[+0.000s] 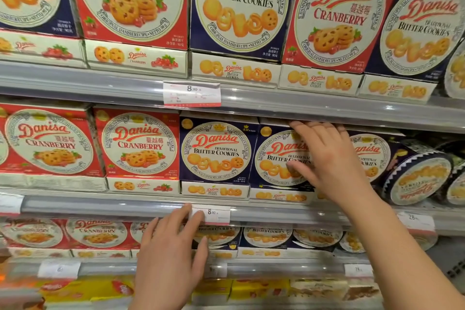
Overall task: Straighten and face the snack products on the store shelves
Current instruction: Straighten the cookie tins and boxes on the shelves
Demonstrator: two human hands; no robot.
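Note:
Danisa cookie boxes fill three shelves, red cranberry ones on the left and blue butter cookie ones on the right. My right hand (327, 158) lies flat with straight fingers on the front of a blue butter cookie box (275, 156) on the middle shelf, fingertips at its top edge. This box stands a little turned next to a squarely facing blue box (216, 151). My left hand (173, 246) is lower, fingers straight, its tips touching the middle shelf rail (100, 205) by a price tag (214, 214).
Round blue cookie tins (417, 178) stand on edge at the right of the middle shelf. Red cranberry boxes (139, 145) fill its left. The top shelf holds larger boxes above a price tag (192, 93). Yellow packages (251, 287) lie on the bottom shelf.

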